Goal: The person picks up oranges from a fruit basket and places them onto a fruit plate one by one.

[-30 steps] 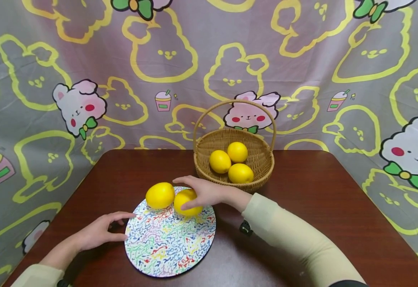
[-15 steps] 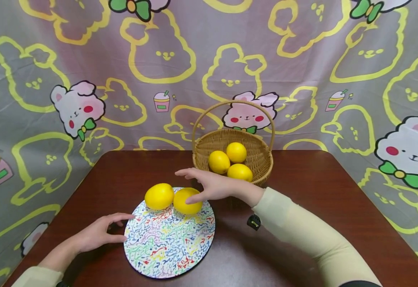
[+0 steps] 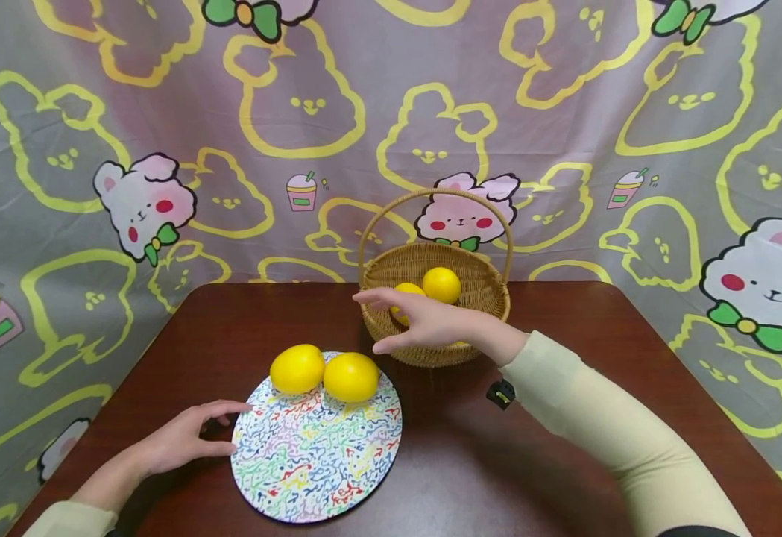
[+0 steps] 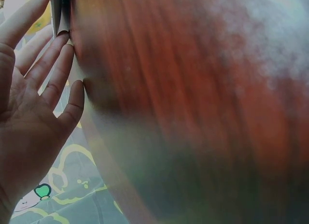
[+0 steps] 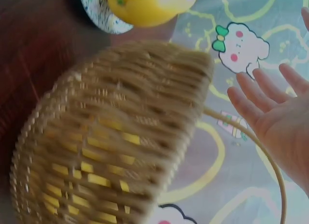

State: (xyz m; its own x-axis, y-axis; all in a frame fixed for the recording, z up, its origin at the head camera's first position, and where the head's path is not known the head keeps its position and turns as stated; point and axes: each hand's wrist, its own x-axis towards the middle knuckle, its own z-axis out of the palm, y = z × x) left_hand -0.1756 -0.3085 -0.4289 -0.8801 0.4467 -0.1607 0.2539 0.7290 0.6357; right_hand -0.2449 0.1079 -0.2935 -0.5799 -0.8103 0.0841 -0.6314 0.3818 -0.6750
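Two yellow lemons, a left one (image 3: 297, 369) and a right one (image 3: 351, 377), lie side by side at the far edge of a round, colourfully squiggled board (image 3: 310, 462). My left hand (image 3: 183, 440) rests with fingertips and thumb right at the board's left rim, holding nothing. In the left wrist view its fingers (image 4: 58, 74) are extended beside the table. Over the front of a wicker basket (image 3: 431, 358) hovers my right hand (image 3: 431, 321), fingers extended and thumb apart, with nothing in it. Behind it a lemon (image 3: 441, 285) shows in the basket; others there are partly hidden.
The basket's tall arched handle (image 3: 436, 191) rises at the table's back. A brown wooden table (image 3: 538, 418) carries everything. A cartoon-printed curtain (image 3: 337, 74) hangs close behind and along both sides.
My right hand has let go of the right lemon and drawn back up and rightward, over the basket's front. The lemon stays on the board. My left hand has kept its place.
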